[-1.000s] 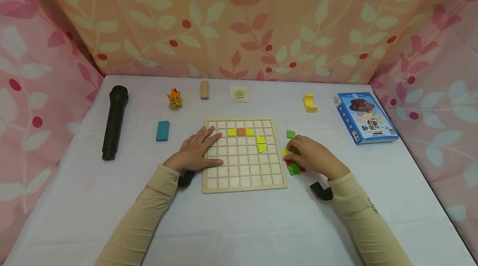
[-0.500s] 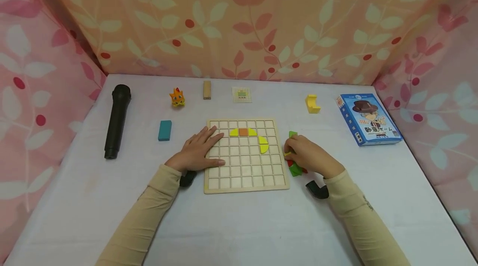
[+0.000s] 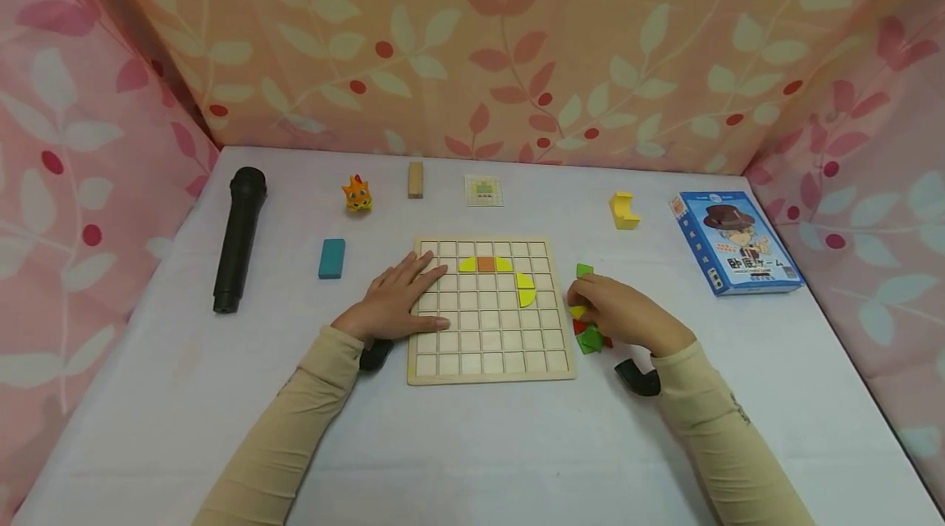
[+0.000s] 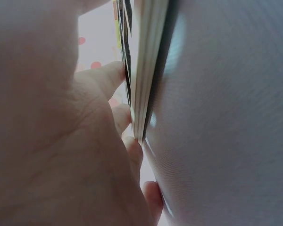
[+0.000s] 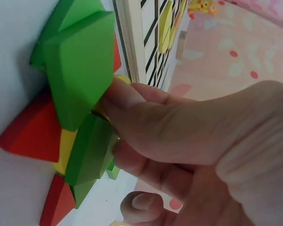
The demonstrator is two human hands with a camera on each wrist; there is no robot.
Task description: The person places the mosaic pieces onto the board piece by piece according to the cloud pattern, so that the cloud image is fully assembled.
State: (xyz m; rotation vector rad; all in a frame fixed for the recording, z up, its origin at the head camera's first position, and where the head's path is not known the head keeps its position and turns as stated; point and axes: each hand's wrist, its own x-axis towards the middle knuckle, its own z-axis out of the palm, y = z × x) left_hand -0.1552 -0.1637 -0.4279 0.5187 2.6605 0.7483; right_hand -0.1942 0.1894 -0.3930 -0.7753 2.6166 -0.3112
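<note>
My left hand (image 3: pixel 391 296) lies spread over the left edge of a wooden grid board (image 3: pixel 487 362). In the left wrist view, its fingers (image 4: pixel 106 77) rest along the board's edge. On the grid sit yellow curved pieces (image 3: pixel 526 296) and an orange square (image 3: pixel 486 264). Right of the board, my right hand (image 3: pixel 627 313) reaches into a small heap of blocks. Its thumb and finger pinch a yellow block (image 5: pixel 122 78), mostly hidden behind the thumb. Green blocks (image 5: pixel 80 70) and red blocks (image 5: pixel 33 129) lie heaped beside the fingers.
Behind the board lie a small pattern card (image 3: pixel 484 190), a wooden block (image 3: pixel 416 180) and an orange toy figure (image 3: pixel 358 194). A teal block (image 3: pixel 331 258) and a black microphone (image 3: pixel 239 239) are leftward. A yellow holder (image 3: pixel 623 211) and a blue box (image 3: pixel 738 243) stand right.
My right hand has shifted slightly among the blocks, its fingers drawing together on the yellow one. The left hand keeps its place on the board. The head view has drifted a little.
</note>
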